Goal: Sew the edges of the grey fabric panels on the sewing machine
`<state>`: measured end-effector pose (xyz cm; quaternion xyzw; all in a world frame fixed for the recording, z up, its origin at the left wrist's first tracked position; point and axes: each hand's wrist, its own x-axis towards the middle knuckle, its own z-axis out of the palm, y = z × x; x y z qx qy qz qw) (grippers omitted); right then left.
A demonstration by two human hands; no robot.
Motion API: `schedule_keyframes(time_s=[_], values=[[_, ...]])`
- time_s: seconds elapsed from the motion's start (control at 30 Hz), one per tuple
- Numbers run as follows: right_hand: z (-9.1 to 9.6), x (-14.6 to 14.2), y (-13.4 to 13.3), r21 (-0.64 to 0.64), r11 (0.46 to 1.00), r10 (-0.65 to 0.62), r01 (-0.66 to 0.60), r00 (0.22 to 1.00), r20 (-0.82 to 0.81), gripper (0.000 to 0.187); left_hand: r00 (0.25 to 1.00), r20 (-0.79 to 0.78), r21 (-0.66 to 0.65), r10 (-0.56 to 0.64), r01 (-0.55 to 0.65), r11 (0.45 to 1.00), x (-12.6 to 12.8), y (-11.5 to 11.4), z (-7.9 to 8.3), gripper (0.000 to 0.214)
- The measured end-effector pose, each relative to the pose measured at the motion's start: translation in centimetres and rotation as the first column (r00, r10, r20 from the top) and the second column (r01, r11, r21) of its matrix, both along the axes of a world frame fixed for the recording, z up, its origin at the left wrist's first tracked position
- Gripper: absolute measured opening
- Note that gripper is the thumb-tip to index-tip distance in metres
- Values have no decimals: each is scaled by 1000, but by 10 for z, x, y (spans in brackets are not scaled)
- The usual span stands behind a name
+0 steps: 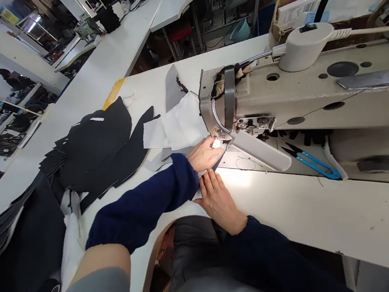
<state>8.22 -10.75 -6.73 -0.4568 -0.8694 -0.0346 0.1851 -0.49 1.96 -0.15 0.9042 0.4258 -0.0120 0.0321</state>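
Observation:
My left hand lies beside the needle area of a sewing machine, its fingers reaching toward the presser foot with thumb and forefinger apart. Under the hands is a dark fabric piece, mostly covered by them. My right hand rests flat on the near edge of that piece, fingers stretched out just below the left hand. White fabric pieces lie left of the machine head, with a grey piece behind them. The needle itself is hidden.
Stacked black fabric pieces cover the table's left part. Blue thread snips lie under the machine arm. A lamp juts out near the needle. Behind the machine stands a cardboard box. More black fabric hangs at left.

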Motion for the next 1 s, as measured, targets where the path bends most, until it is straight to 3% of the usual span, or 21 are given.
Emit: schedule_keyframes(time_s=[0.13,0.2,0.47,0.8,0.87,1.0], values=[[-2,3,2,-11,1000,11,-11,999,-32,71,948,-122,115,-295,309,944,-15,-10,10,28],[-3,3,2,-23,1000,9,-9,999,-36,71,915,-159,104,-371,389,915,-21,-9,9,31],[-4,14,1,-9,1000,23,-23,999,-40,67,954,-135,143,-269,287,947,-23,-2,-2,36],[3,49,17,1,999,35,-35,999,26,64,984,-106,140,-142,156,978,0,-1,-11,34],[3,50,18,6,999,32,-32,999,31,65,970,-77,94,-230,237,967,-7,0,-7,35],[5,47,17,6,999,50,-50,998,38,58,889,-81,-31,-450,449,893,-36,0,10,44]])
